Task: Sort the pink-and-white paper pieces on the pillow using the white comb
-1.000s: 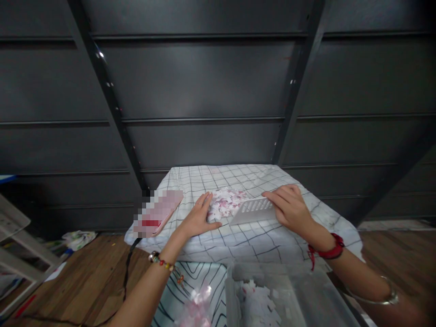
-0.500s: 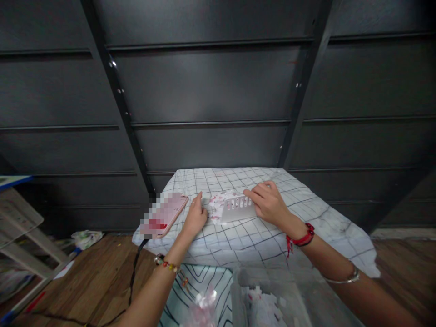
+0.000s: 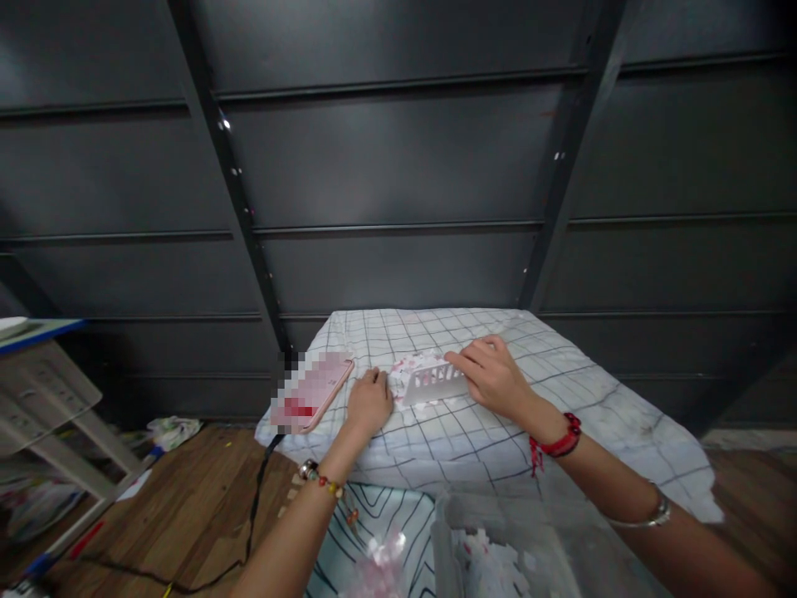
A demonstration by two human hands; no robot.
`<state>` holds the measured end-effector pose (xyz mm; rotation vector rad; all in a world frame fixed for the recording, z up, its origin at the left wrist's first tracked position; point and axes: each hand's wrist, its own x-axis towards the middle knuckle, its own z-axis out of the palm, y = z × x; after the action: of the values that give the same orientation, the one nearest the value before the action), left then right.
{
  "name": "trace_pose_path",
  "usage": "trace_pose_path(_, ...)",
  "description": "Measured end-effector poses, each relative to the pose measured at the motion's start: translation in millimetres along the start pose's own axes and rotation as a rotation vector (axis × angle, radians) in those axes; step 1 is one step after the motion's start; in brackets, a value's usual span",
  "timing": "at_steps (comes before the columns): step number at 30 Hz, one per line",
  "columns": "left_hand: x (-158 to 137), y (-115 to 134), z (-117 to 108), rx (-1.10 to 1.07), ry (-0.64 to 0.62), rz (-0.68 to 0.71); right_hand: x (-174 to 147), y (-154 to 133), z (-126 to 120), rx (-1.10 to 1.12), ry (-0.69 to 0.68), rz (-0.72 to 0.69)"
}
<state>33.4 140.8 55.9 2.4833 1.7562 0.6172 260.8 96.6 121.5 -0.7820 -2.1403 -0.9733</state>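
Note:
A small white slotted plastic basket lies on the checked cloth, with white and pink bits at its left end and along its far side. My right hand grips the basket's right end between thumb and fingers. Just left of the basket, my left hand rests low on the cloth, fingers pointing away and partly hidden by the back of the hand; nothing shows in it. Farther left lies a phone in a pink case, its screen blurred out.
Nearer to me, a translucent plastic bin holds white pieces. Beside it a clear pinkish bag lies on patterned fabric. A black cable runs to the floor. Dark panelling stands behind.
My left hand has drawn its outstretched index finger back and lowered onto the cloth by the basket. My right hand keeps its hold. The whole view has shifted slightly.

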Motion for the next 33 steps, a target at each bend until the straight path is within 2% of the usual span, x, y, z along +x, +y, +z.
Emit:
trace_pose_path(4,4.2,-12.8,0.9,-0.012,-0.09,0.064,2.1,0.7,0.2,0.015,0.016,0.006)
trace_pose_path(9,0.8,-23.4,-8.1,-0.07,-0.16,0.144,4.2,-1.1,0.6,0.011,0.014,-0.02)
trace_pose_path(15,-14.7,-24.0,-20.0,-0.096,-0.1,0.184,6.6,-2.7,-0.4,0.011,0.019,0.005)
trace_pose_path(22,-32.9,-31.8,-20.6,0.019,-0.092,0.179,6.9,-4.2,-2.6,0.029,0.023,-0.009)
trace_pose_path(33,-37.8,-25.3,-21.7,0.1,-0.042,0.168,-10.3,-8.7,-18.7,-0.019,0.03,0.037)
